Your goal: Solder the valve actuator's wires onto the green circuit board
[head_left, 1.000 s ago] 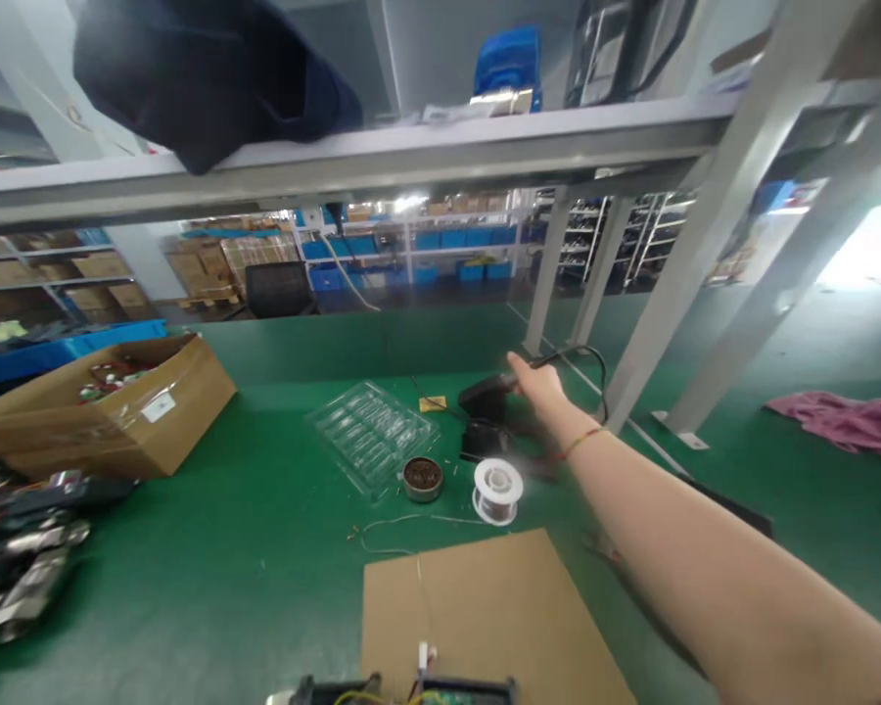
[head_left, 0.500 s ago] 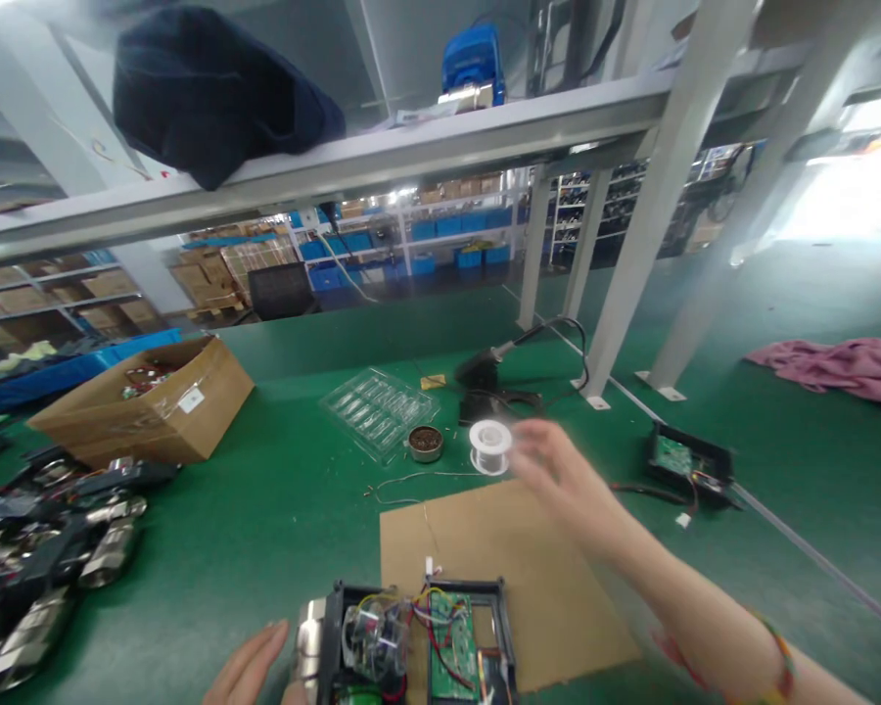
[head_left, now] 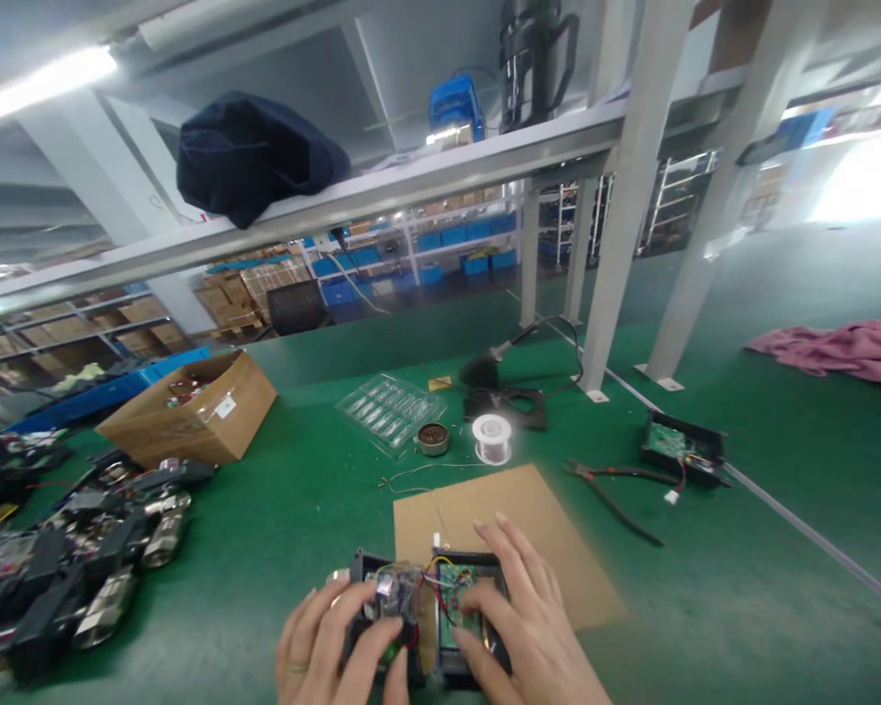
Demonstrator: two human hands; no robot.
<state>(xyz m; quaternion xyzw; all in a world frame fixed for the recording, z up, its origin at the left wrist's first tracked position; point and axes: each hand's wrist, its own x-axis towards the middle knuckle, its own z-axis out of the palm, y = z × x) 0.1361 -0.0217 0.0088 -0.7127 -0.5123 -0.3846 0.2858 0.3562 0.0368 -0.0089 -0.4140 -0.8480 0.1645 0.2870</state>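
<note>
At the front of the bench, an opened black device housing lies as two halves joined by thin coloured wires point(head_left: 427, 578). My left hand point(head_left: 330, 646) is closed around the left half point(head_left: 363, 566), which holds a clear plastic part and has a metal fitting at its side. The right half point(head_left: 477, 560) contains a green circuit board point(head_left: 451, 585). My right hand point(head_left: 525, 627) grips this half, thumb and index finger bent over the board and other fingers along its right side. A brown cardboard sheet point(head_left: 550, 548) lies beneath and behind.
Behind the sheet are a solder spool point(head_left: 491, 446), a round tin point(head_left: 433, 443), a clear tray point(head_left: 389, 411) and a black soldering-iron stand point(head_left: 485, 370). Pliers point(head_left: 609, 490) and another board housing point(head_left: 682, 455) lie right. A cardboard box point(head_left: 198, 421) and several metal-ended devices point(head_left: 110, 597) stand left.
My right hand has come back from beside the solder spool to the right half of the housing. My left hand has moved right onto the left half. The view has shifted; the pliers now show.
</note>
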